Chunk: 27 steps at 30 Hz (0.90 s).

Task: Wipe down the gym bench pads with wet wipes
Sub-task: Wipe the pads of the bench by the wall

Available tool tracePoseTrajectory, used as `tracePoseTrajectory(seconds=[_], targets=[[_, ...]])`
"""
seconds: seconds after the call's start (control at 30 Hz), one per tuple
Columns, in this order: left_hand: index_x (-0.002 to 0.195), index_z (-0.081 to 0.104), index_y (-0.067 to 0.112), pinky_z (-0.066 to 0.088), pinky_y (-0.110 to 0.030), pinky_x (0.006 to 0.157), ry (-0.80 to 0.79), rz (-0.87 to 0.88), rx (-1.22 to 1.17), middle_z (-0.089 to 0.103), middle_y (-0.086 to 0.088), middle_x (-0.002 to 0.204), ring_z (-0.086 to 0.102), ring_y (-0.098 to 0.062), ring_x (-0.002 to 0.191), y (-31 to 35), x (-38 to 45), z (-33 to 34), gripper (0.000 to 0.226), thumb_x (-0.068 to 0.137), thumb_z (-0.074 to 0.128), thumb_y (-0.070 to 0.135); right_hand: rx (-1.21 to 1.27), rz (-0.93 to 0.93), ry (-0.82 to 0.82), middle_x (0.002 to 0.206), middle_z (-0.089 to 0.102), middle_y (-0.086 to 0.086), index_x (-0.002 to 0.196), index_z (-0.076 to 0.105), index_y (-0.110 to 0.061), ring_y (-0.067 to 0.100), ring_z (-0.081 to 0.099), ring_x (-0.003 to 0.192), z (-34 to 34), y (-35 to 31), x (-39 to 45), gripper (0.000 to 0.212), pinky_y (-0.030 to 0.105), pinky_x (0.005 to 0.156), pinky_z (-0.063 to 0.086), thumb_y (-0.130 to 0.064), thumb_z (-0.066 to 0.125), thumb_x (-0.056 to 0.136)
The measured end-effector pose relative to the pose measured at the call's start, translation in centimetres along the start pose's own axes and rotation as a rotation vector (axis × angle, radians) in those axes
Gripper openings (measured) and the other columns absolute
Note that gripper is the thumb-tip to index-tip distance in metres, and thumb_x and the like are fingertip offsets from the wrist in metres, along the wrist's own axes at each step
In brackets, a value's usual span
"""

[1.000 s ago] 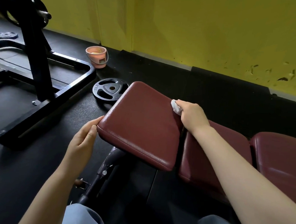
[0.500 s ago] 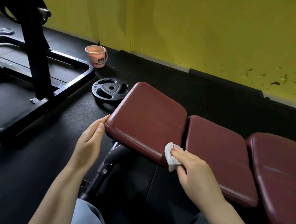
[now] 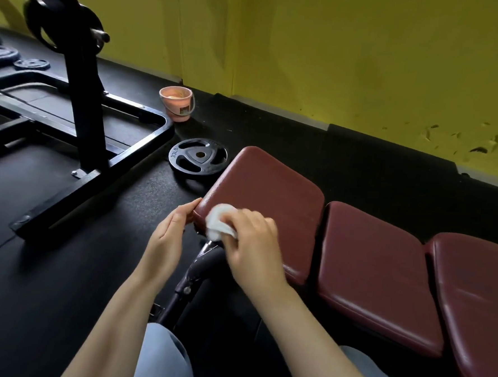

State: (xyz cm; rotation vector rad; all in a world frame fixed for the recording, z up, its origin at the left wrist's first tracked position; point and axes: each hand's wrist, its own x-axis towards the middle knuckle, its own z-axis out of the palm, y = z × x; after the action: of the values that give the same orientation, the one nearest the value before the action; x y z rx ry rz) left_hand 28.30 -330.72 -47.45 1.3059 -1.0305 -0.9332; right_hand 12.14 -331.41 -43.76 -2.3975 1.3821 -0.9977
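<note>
where two hands [image 3: 169,236] meet: one wipe [image 3: 219,222]

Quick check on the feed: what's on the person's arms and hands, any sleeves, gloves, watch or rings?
Both forearms are bare to the frame's edge, no sleeves showing. The left hand and right hand wear no gloves; no watch, band or rings show. The right hand is slightly motion-blurred.

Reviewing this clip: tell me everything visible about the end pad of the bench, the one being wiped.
The end pad is dark red, with a smooth, slightly glossy cover that looks like vinyl, rounded corners and a thick edge. It tilts up from the middle pad, a narrow gap between them, and sits on a dark metal support. The left hand touches its near corner with straight fingers. The right hand presses a crumpled white wipe on that corner.
</note>
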Motion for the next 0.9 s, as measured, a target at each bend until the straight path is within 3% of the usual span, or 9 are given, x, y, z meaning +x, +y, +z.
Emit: tracePoseTrajectory(seconds=[0.1, 0.23, 0.33, 0.43, 0.57, 0.63, 0.77, 0.83, 0.9], targets=[[0.133, 0.060, 0.023, 0.044, -0.012, 0.093, -0.009, -0.001, 0.029, 0.067, 0.010, 0.125, 0.058, 0.004, 0.118, -0.2, 0.3, -0.3, 0.043, 0.110, 0.025, 0.021, -0.072, 0.211, 0.064, 0.091, 0.064, -0.009, 0.096, 0.064, -0.023, 0.021, 0.058, 0.084, -2.7, 5.2, -5.2, 0.022, 0.036, 0.072, 0.038, -0.009, 0.070, 0.080], [0.129, 0.063, 0.023, 0.041, -0.002, 0.088, -0.014, 0.015, 0.042, 0.069, 0.012, 0.123, 0.059, 0.002, 0.118, -0.4, 0.5, -0.5, 0.041, 0.109, 0.028, 0.018, -0.167, 0.457, 0.127, 0.078, 0.060, -0.015, 0.084, 0.057, -0.030, 0.016, 0.050, 0.073, -4.9, 8.4, -8.5, 0.025, 0.034, 0.068, 0.032, -0.005, 0.064, 0.085], [0.126, 0.065, 0.026, 0.042, -0.004, 0.089, -0.013, 0.038, 0.074, 0.070, 0.016, 0.119, 0.060, 0.003, 0.116, -0.5, 0.7, -0.5, 0.040, 0.109, 0.031, 0.019, -0.016, 0.385, 0.139, 0.081, 0.065, -0.013, 0.084, 0.063, -0.029, 0.019, 0.056, 0.078, -3.3, 5.9, -4.4, 0.016, 0.038, 0.073, 0.040, -0.016, 0.054, 0.084], [0.121, 0.068, 0.030, 0.044, -0.018, 0.098, -0.010, 0.093, 0.130, 0.071, 0.016, 0.116, 0.061, -0.002, 0.115, -0.5, 1.0, -0.5, 0.038, 0.108, 0.034, 0.020, 0.009, 0.260, 0.015, 0.091, 0.069, -0.005, 0.095, 0.067, -0.022, 0.024, 0.058, 0.089, 0.4, 1.8, 2.3, 0.013, 0.040, 0.081, 0.040, -0.019, 0.059, 0.085], [0.112, 0.070, 0.038, 0.042, -0.008, 0.092, -0.013, 0.154, 0.173, 0.071, 0.020, 0.113, 0.062, 0.002, 0.113, -0.4, 1.3, -0.6, 0.038, 0.103, 0.036, 0.024, 0.038, 0.085, -0.095, 0.094, 0.067, -0.004, 0.099, 0.065, -0.019, 0.022, 0.056, 0.092, 1.9, -0.5, 6.9, 0.011, 0.037, 0.084, 0.036, -0.020, 0.058, 0.090], [0.112, 0.071, 0.037, 0.043, -0.011, 0.095, -0.010, 0.149, 0.177, 0.072, 0.019, 0.113, 0.062, 0.000, 0.114, -0.5, 1.4, -0.8, 0.039, 0.101, 0.035, 0.026, -0.070, 0.028, -0.144, 0.099, 0.067, -0.009, 0.101, 0.065, -0.024, 0.019, 0.055, 0.094, 0.3, 1.8, 5.4, 0.014, 0.038, 0.086, 0.036, -0.024, 0.055, 0.092], [0.114, 0.070, 0.043, 0.042, -0.026, 0.098, -0.009, 0.142, 0.252, 0.070, 0.025, 0.115, 0.059, 0.002, 0.117, -0.6, 1.5, -1.0, 0.040, 0.100, 0.034, 0.034, -0.174, 0.307, -0.018, 0.099, 0.066, -0.018, 0.093, 0.063, -0.030, 0.015, 0.056, 0.086, -4.1, 7.3, -2.5, 0.013, 0.035, 0.076, 0.036, -0.018, 0.059, 0.089], [0.117, 0.069, 0.045, 0.041, -0.027, 0.098, -0.014, 0.160, 0.292, 0.069, 0.027, 0.115, 0.058, 0.003, 0.118, -0.6, 1.7, -1.2, 0.040, 0.099, 0.034, 0.038, -0.207, 0.450, 0.058, 0.091, 0.068, -0.014, 0.090, 0.063, -0.027, 0.018, 0.058, 0.079, -4.3, 7.6, -3.8, 0.011, 0.035, 0.070, 0.037, -0.016, 0.061, 0.088], [0.118, 0.069, 0.043, 0.042, -0.030, 0.100, -0.017, 0.151, 0.305, 0.069, 0.026, 0.116, 0.058, 0.002, 0.119, -0.7, 1.8, -1.3, 0.039, 0.100, 0.035, 0.039, -0.216, 0.460, 0.078, 0.088, 0.069, -0.003, 0.096, 0.066, -0.021, 0.026, 0.060, 0.082, -2.3, 5.9, -1.2, 0.009, 0.039, 0.072, 0.041, -0.021, 0.061, 0.088]])
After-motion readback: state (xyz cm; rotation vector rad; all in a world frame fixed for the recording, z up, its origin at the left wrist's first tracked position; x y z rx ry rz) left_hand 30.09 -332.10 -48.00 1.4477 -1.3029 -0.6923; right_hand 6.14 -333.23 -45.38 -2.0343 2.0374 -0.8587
